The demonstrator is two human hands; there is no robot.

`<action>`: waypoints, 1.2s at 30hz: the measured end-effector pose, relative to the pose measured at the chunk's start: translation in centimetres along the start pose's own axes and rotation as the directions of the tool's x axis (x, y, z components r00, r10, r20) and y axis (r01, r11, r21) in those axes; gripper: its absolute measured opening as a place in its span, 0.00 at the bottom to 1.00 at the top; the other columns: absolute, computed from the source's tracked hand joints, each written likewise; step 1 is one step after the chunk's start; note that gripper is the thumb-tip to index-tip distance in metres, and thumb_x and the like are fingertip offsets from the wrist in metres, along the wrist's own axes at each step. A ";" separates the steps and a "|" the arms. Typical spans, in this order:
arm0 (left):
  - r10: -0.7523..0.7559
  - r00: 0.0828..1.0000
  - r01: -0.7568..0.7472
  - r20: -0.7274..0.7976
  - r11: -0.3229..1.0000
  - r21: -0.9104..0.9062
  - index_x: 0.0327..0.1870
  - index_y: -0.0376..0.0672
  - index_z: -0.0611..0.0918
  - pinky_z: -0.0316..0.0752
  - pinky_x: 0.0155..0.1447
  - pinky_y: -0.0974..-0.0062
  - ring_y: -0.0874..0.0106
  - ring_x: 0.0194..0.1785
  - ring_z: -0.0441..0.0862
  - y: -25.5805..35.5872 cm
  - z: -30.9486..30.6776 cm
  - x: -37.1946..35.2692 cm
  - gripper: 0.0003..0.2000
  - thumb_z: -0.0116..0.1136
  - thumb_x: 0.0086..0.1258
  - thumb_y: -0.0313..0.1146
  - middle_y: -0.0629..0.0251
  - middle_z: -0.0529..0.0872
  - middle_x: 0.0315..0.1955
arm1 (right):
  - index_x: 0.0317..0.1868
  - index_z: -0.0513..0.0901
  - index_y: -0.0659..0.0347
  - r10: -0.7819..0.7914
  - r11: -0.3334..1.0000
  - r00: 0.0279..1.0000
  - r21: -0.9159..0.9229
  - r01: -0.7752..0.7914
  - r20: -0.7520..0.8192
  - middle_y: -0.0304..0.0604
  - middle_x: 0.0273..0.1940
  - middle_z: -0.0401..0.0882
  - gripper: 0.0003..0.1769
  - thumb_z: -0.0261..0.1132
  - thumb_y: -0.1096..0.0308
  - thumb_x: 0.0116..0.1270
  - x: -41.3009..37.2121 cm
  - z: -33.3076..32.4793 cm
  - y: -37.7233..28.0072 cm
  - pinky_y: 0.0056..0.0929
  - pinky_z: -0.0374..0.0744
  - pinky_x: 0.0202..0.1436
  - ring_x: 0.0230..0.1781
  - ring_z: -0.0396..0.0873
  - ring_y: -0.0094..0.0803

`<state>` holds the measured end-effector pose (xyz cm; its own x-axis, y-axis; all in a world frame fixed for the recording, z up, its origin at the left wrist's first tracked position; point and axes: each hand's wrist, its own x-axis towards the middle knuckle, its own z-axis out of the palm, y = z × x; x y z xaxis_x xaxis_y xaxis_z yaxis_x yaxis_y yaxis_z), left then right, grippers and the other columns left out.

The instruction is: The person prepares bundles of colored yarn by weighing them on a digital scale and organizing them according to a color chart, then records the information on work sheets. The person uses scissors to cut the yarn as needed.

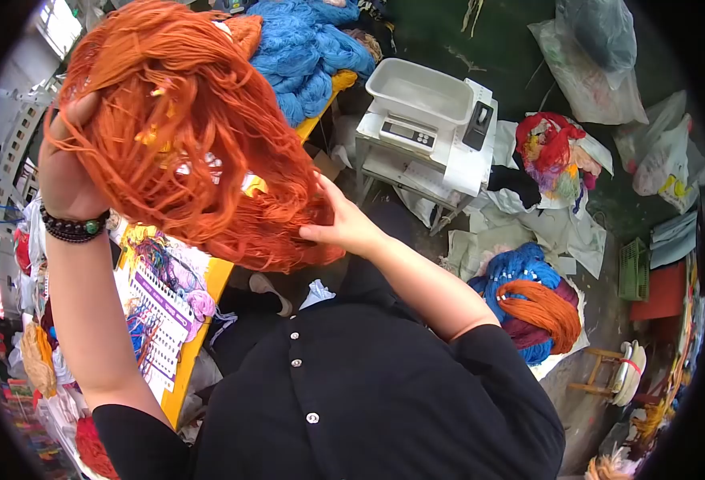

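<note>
A big loose bundle of orange yarn (188, 88) is held up in front of me between both hands. My left hand (76, 164), with dark beaded bracelets at the wrist, supports its left side; the fingers are partly covered by strands. Strands hang in loops between the hands, with gaps through the middle. My right hand (343, 220) grips the lower right end, thumb on the near side and fingers against the yarn. Just behind the bundle lies a heap of blue yarn (304, 60) on the yellow-edged table.
A scale (408, 136) with a grey-white tray (420, 90) stands on a small stand ahead. A sheet with rows of thread samples (160, 324) lies on the table (195, 360). Blue and orange yarn (528, 300) sits on the floor at right, near a stool (608, 376) and plastic bags (592, 64).
</note>
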<state>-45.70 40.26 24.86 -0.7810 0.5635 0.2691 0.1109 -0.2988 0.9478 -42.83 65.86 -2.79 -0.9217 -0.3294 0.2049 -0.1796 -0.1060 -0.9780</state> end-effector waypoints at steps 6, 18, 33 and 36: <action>0.019 0.994 -0.012 -0.110 0.998 0.067 0.69 0.35 0.61 0.67 0.69 0.60 0.60 0.66 0.70 -1.7 -1.4 -0.7 0.27 0.49 0.71 0.32 0.53 0.70 0.64 | 0.50 0.81 0.67 0.096 0.923 0.975 0.385 -0.012 -0.200 0.36 0.41 0.84 0.22 0.57 0.84 0.51 1.7 0.7 -0.1 0.24 0.76 0.48 0.41 0.80 0.24; -0.158 0.980 0.123 -0.118 0.958 -0.260 0.67 0.37 0.65 0.69 0.67 0.55 0.58 0.63 0.73 -3.3 -6.1 -1.3 0.21 0.42 0.75 0.34 0.54 0.73 0.62 | 0.47 0.80 0.68 0.143 0.952 0.934 0.305 -0.040 -0.326 0.37 0.42 0.83 0.12 0.59 0.79 0.63 1.3 -4.7 -1.5 0.21 0.75 0.49 0.42 0.78 0.21; -0.099 0.993 0.115 0.066 0.940 -0.321 0.67 0.33 0.66 0.68 0.68 0.56 0.58 0.66 0.70 -5.9 -3.6 4.4 0.24 0.41 0.74 0.38 0.52 0.71 0.64 | 0.37 0.82 0.66 0.200 0.979 0.953 0.004 -0.205 -0.228 0.42 0.31 0.82 0.10 0.64 0.66 0.65 -2.5 2.1 3.6 0.27 0.77 0.39 0.33 0.80 0.26; -0.048 0.996 0.036 -0.081 0.989 -0.147 0.72 0.39 0.58 0.60 0.72 0.52 0.54 0.70 0.63 -5.0 -1.4 2.4 0.36 0.56 0.65 0.43 0.52 0.63 0.69 | 0.43 0.82 0.65 0.280 0.951 0.960 0.142 -0.274 -0.021 0.39 0.31 0.81 0.12 0.60 0.64 0.70 -0.6 3.7 1.5 0.25 0.77 0.35 0.30 0.79 0.26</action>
<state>-49.02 42.00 20.54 -0.8326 0.5133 0.2083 -0.0087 -0.3881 0.9216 -41.29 62.46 -4.25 -0.9421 -0.3261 -0.0779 0.1308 -0.1438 -0.9809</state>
